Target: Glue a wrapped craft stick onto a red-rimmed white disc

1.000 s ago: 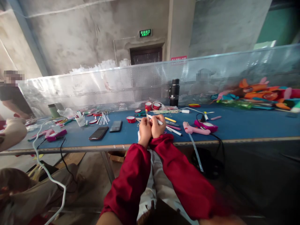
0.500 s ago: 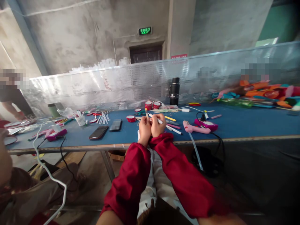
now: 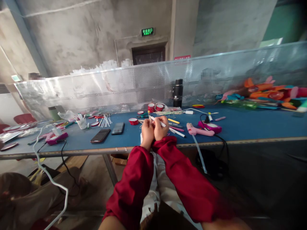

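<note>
Close together at the table's near edge, my two hands are both closed. My right hand (image 3: pixel 159 129) grips a white marker pen (image 3: pixel 162 124), its tip end pointing left toward the other hand. In the fingers of my left hand (image 3: pixel 147 131) stands a thin, pale piece with a yellow top (image 3: pixel 149 113); its lower part is hidden and I cannot tell its kind. Just right of my hands lie several loose pens, among them a yellow pen (image 3: pixel 173 121) and a white pen (image 3: pixel 177 132). Rolls of red tape (image 3: pixel 133 121) sit to the left.
On the blue table (image 3: pixel 242 127), a pink glue gun (image 3: pixel 200 130) lies right, its glue stick hanging over the edge. A phone (image 3: pixel 100 135) lies left, near a cup of sticks (image 3: pixel 82 123). A black flask (image 3: pixel 177 93) stands behind, before a perforated metal screen (image 3: pixel 96 92).
My hands stay almost in place, with the marker's tip slightly lower against the left fingers. At the far left, the person standing behind the table has gone from view, and a nearer person has shifted.
</note>
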### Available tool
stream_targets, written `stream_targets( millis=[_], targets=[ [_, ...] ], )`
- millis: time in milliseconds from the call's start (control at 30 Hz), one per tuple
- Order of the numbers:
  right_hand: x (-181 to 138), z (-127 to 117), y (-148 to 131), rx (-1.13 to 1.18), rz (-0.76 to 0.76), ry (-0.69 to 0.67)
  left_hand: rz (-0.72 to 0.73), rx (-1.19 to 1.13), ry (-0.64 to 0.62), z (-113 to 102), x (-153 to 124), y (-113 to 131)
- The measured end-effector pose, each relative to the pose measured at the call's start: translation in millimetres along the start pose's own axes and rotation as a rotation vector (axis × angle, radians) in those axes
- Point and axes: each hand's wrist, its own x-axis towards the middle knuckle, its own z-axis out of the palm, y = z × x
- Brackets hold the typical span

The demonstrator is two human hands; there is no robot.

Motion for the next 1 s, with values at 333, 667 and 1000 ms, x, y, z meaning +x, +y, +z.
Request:
stream_targets(
  millis=[333, 667, 1000],
  targets=[
    [-0.2, -0.7, -2.0, -0.013, -0.016, 0.016, -0.055, 0.032, 0.010, -0.8, -1.6, 5.9],
    [-0.1, 0.0, -0.1, -0.008, -0.016, 0.020, -0.032, 0.030, 0.006, 0.1, -0.3, 1.7],
    [-0.1, 0.4, 1.9, 0.002, -0.028, 0.020, 0.008, 0.012, 0.008, 2.0, 3.5, -6.7]
  ],
)
